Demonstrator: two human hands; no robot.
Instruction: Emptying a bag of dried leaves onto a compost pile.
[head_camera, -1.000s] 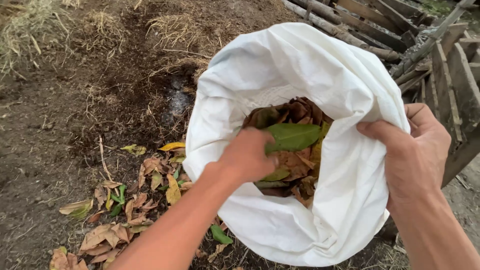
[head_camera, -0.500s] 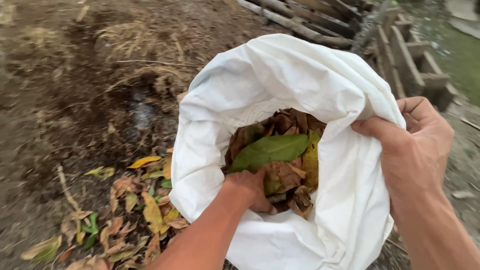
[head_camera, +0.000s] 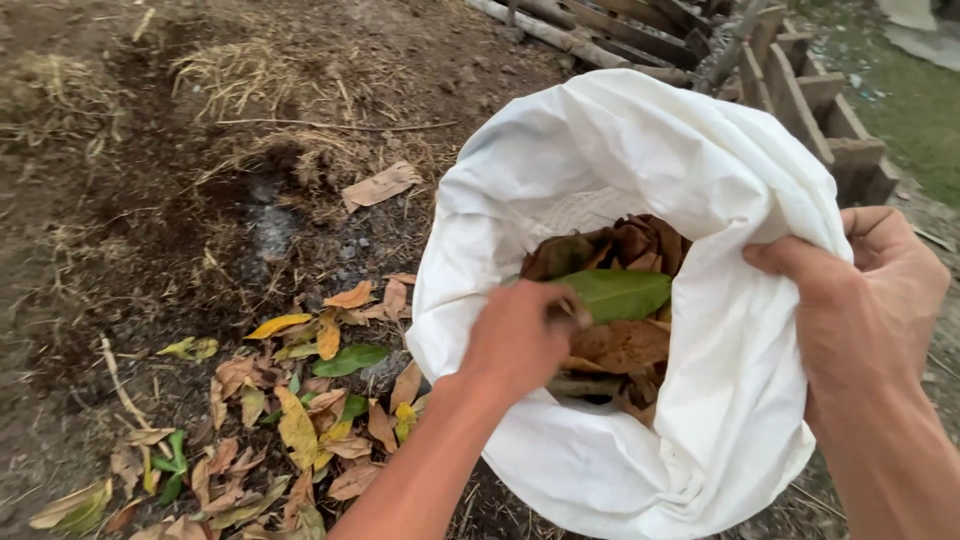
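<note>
Right hand clamps the white sack rim on the right. Left hand sits in the sack's mouth, fingers curled onto the leaves inside. More leaves lie on the dirt to the left.

Dry brown leaves lie inside the white woven plastic sack; scattered fallen leaves left of it; stacked wooden planks behind.

Both forearms enter from the bottom of the frame, bare to the edge (no sleeve, glove, watch or ring shows). The left hand and right hand are bare too.
</note>
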